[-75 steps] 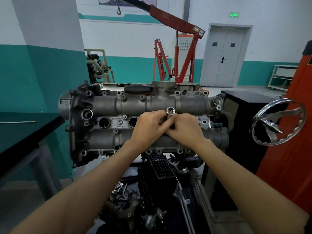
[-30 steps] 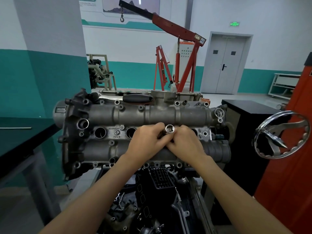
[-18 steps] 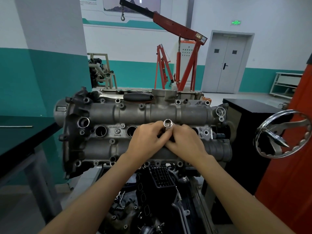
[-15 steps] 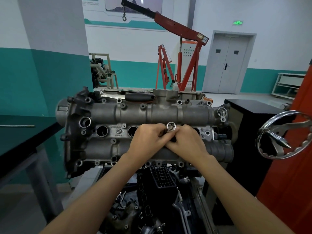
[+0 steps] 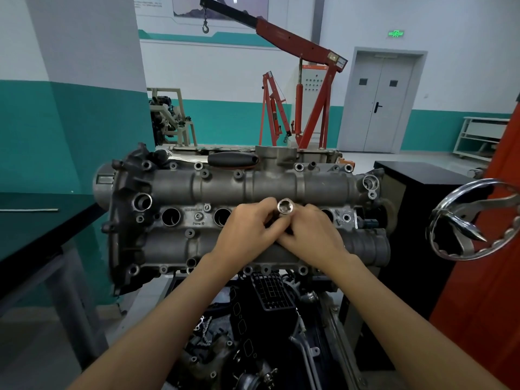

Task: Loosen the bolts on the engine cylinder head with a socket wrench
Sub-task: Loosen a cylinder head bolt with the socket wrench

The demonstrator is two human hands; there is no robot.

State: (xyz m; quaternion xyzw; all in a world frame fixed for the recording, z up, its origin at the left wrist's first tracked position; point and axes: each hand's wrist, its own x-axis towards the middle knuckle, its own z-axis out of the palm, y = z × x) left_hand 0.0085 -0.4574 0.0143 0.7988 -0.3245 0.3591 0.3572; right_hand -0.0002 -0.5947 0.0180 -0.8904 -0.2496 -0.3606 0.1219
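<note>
Workshop floor behind, red engine crane (image 5: pixel 298 49) at twelve o'clock. Cylinder head (image 5: pixel 247 212) fills centre; my left hand (image 5: pixel 247 235) and right hand (image 5: pixel 309 235) both pinch the socket (image 5: pixel 285 206) at centre. I'd seat it squarely before turning.

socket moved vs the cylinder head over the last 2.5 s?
No. The socket stays between both hands, just below the cylinder head's upper ridge, right of the second round bore. Only the camera shifted.

We see open air above both hands (image 5: pixel 247 229); handwheel (image 5: pixel 475 220) blocks right, black table (image 5: pixel 42 220) blocks left.
</note>
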